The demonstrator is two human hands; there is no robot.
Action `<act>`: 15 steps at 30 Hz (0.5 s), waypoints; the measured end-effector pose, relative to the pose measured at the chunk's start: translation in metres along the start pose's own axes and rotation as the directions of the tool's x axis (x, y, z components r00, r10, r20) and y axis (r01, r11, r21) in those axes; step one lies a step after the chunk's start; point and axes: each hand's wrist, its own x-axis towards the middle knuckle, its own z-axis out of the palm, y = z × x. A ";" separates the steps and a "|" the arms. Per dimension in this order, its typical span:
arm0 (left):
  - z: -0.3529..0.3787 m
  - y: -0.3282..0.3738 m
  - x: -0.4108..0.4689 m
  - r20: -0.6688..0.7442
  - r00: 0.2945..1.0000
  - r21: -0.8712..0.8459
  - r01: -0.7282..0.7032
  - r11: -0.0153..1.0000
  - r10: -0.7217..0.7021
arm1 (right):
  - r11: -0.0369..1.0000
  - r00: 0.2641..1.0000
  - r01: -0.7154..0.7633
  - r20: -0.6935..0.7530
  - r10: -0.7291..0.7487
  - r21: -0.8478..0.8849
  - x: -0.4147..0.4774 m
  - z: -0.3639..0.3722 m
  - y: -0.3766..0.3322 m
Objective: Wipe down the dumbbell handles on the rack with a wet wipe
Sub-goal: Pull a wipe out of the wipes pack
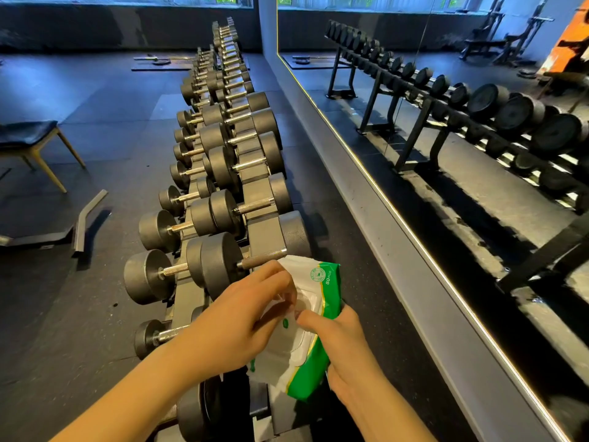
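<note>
Head view: wipe pack (314, 371) gripped in right hand (349, 354), lid (310, 303) pinched by left hand (242, 320); dumbbell handles (259, 260) not yet wiped.

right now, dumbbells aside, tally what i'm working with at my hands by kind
hands: 2 (left hand, right hand, both gripping the pack)
wet wipe pack: 1
total: 3

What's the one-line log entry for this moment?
stage: opening; left hand: pinching lid; right hand: holding wipe pack; dumbbell handles: untouched
</note>
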 end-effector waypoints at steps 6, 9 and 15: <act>0.000 -0.008 -0.001 -0.010 0.997 -0.051 -0.080 0.996 0.079 | 1.000 0.991 0.018 -0.133 -0.018 0.000 0.003 0.000 0.001; 0.003 -0.004 -0.001 -0.034 0.993 -0.127 -0.118 0.985 0.115 | 0.999 0.975 0.041 -0.215 -0.048 -0.034 0.004 -0.001 0.001; -0.002 -0.004 -0.005 -0.037 0.998 -0.347 -0.067 0.936 0.058 | 0.995 0.961 0.100 -0.262 -0.089 0.030 0.000 0.004 -0.001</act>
